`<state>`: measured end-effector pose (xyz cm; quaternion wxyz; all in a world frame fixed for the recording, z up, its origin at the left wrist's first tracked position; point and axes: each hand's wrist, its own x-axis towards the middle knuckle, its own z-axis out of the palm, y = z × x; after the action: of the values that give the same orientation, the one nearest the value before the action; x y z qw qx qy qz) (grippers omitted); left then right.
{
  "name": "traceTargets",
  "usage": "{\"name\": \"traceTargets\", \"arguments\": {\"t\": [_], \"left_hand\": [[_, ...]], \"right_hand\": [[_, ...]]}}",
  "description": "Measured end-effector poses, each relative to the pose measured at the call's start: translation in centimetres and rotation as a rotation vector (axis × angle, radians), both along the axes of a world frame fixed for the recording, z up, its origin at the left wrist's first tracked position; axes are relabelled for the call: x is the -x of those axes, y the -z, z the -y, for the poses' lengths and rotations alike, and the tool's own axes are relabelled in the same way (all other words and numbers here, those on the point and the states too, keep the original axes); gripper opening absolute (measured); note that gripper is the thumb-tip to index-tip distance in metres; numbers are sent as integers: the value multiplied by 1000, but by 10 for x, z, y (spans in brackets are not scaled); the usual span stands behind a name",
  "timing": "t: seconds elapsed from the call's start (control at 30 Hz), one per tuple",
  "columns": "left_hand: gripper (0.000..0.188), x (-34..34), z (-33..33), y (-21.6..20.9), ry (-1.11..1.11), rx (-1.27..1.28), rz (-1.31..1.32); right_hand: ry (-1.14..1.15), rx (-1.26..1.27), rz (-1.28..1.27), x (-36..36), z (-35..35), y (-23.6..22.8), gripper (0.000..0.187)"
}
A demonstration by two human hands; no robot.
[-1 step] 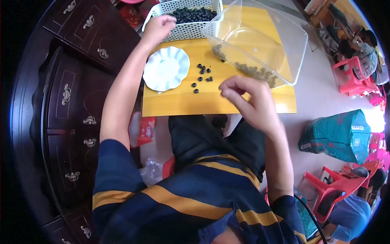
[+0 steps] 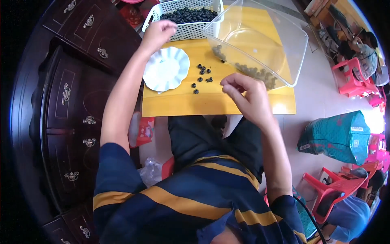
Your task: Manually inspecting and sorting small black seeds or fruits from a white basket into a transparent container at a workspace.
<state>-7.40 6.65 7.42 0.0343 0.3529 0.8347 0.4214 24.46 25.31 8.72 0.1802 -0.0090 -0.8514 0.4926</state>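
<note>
My left hand (image 2: 159,34) is at the near left corner of a white perforated basket (image 2: 189,31), fingers curled inward; whether anything is in them is hidden. The basket holds a heap of small dark round pieces (image 2: 191,15). My right hand (image 2: 250,95) hovers above the yellow table (image 2: 183,106), thumb and fingers drawn together, with no held thing distinguishable. Left of it several loose dark round pieces (image 2: 200,79) lie on the table. A clear plastic bin (image 2: 298,53) stands tilted beyond my right hand, with similar pieces (image 2: 256,72) visible through its wall.
A white scalloped plate (image 2: 178,77) sits at the table's left. Dark drawers (image 2: 87,73) stand close on my left. A teal sack (image 2: 335,136) and red plastic chairs (image 2: 349,79) are on the right, where other people sit. A crumpled clear bag (image 2: 151,173) lies below left.
My left hand has shifted slightly toward me. My right hand has moved a little, its thumb and fingers closer together. The loose pieces, plate, basket and bin stay where they were.
</note>
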Motion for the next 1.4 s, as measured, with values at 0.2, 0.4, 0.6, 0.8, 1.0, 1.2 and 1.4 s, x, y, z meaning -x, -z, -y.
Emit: {"name": "traceTargets", "arguments": {"t": [0.2, 0.4, 0.6, 0.8, 1.0, 1.2, 1.4], "left_hand": [[13, -76, 64, 31, -85, 164, -177], [13, -74, 97, 55, -242, 302, -292], [15, -58, 85, 64, -253, 367, -385], [13, -43, 74, 72, -243, 362, -430], [12, -35, 70, 80, -206, 410, -411], [15, -34, 68, 84, -174, 453, -439], [13, -44, 63, 75, -166, 411, -456]], "right_hand": [[91, -223, -16, 51, -5, 88, 12], [131, -373, 12, 74, 3, 110, 18], [170, -413, 47, 90, 8, 107, 17], [191, -475, 33, 110, 15, 99, 18], [174, -552, 131, 118, 18, 99, 20], [156, -532, 165, 117, 15, 104, 13], [237, -435, 84, 107, 6, 93, 16]]}}
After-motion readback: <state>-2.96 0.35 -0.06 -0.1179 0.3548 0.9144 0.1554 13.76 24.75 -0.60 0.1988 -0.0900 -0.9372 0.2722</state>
